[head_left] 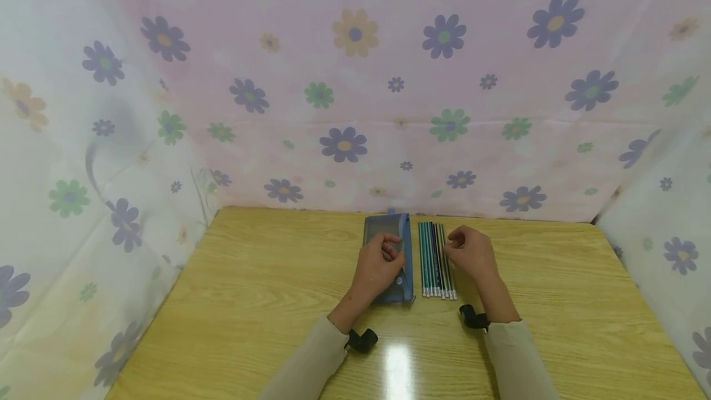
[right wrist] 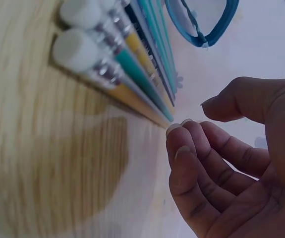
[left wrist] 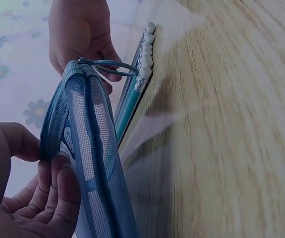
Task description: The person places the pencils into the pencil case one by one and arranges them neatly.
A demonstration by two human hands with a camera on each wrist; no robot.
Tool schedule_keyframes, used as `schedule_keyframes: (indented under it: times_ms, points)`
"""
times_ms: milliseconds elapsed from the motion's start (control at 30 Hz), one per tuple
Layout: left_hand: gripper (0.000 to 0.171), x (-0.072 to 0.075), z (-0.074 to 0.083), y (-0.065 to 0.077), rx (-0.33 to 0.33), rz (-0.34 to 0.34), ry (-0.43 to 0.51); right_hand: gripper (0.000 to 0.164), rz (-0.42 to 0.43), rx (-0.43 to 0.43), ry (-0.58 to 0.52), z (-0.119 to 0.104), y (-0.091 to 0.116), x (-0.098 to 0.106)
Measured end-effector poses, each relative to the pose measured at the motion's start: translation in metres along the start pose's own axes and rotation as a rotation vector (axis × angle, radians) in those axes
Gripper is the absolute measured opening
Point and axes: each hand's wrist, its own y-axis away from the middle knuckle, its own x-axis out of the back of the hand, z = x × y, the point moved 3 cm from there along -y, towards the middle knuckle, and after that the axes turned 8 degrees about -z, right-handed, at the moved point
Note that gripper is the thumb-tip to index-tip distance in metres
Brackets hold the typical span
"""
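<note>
Blue mesh and trim make up the pouch (head_left: 386,225), which we find on the wooden table (head_left: 266,276), just left of a row of pencils (head_left: 433,258). As far as we can judge, the lining-up is done: the pencils lie side by side, eraser ends towards the person. We see none inside the pouch, so if they belong there, all the packing is left. Counting, we have one pouch and two hands, each wrist carrying one black mount, the left one (head_left: 363,341) and the right one (head_left: 473,316). Of pencils we make out at least six by their white erasers (left wrist: 146,73); blur and overlap keep us from an exact total. The left hand (head_left: 378,267) pinches the pouch's blue edge between thumb and fingers. The right hand (head_left: 472,253) has its fingers loosely bent and its thumb apart from them, with nothing between; it is close by the outermost pencil, though we cannot tell whether it touches. Nor can we tell how far the zip is drawn.
</note>
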Motion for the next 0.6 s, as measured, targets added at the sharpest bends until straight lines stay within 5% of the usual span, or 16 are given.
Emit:
schedule_keyframes:
  times_ms: [600]
  points:
    - [0.027,-0.0014,-0.0013,0.0,0.024,-0.002,-0.012,0.02,-0.069,-0.084,0.112,0.0098,0.0016,-0.0015]
